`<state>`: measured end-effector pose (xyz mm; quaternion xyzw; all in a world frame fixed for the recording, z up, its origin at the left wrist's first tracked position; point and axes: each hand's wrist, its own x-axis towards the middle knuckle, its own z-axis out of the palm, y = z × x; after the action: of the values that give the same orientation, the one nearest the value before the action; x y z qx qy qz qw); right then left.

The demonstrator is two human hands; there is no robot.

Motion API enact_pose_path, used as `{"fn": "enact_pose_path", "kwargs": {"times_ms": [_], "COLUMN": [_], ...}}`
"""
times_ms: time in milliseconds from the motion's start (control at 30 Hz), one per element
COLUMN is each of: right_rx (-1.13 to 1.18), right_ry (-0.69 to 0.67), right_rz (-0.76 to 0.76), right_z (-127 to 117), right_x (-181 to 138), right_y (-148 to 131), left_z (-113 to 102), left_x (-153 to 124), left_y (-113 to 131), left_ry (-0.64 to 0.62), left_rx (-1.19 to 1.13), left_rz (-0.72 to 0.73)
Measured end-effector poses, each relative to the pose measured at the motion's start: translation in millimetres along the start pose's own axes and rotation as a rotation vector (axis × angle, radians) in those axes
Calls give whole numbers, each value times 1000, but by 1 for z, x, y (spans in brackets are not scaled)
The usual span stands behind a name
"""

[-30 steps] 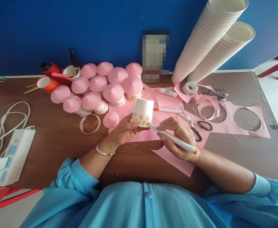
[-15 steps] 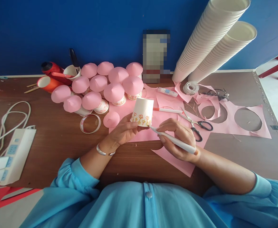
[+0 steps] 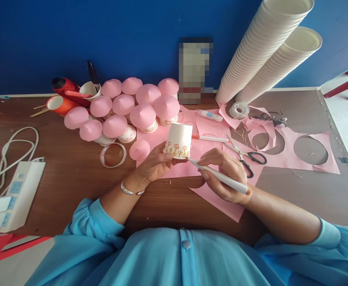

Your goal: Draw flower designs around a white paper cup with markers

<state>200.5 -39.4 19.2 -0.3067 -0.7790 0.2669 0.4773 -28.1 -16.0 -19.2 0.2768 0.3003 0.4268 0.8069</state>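
Note:
My left hand is closed around the lower part of a white paper cup, holding it above the table. Red and yellow flowers are drawn in a band near the cup's lower edge. In my right hand is a white marker pen, gripped like a pencil, its tip at the lower right edge of the cup. A small pink paper cone lies just left of the cup. Pink paper is spread beneath both hands, with a red-and-white marker on it beyond the right one.
Several cups topped with pink cones stand at back left. Scissors, a glue stick, a tape roll and cut paper lie to the right. Tall paper cup stacks lean by the blue wall. A power strip is at left.
The pen tip has shifted very slightly right along the cup's lower edge, with my right hand. The cup has turned slightly in my left hand.

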Motion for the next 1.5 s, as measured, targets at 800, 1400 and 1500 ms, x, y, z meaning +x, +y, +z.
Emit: {"fn": "enact_pose_path", "kwargs": {"times_ms": [800, 1400, 1500], "right_rx": [91, 18, -2], "right_ry": [14, 25, 83], "right_rz": [36, -5, -82], "right_z": [-3, 0, 2], "right_x": [-4, -6, -5], "right_y": [4, 8, 11], "left_z": [0, 2, 3], "left_x": [1, 1, 1], "left_y": [0, -1, 0], "left_ry": [-2, -23, -24], "left_rx": [-42, -65, -56], "left_rz": [9, 21, 19]}}
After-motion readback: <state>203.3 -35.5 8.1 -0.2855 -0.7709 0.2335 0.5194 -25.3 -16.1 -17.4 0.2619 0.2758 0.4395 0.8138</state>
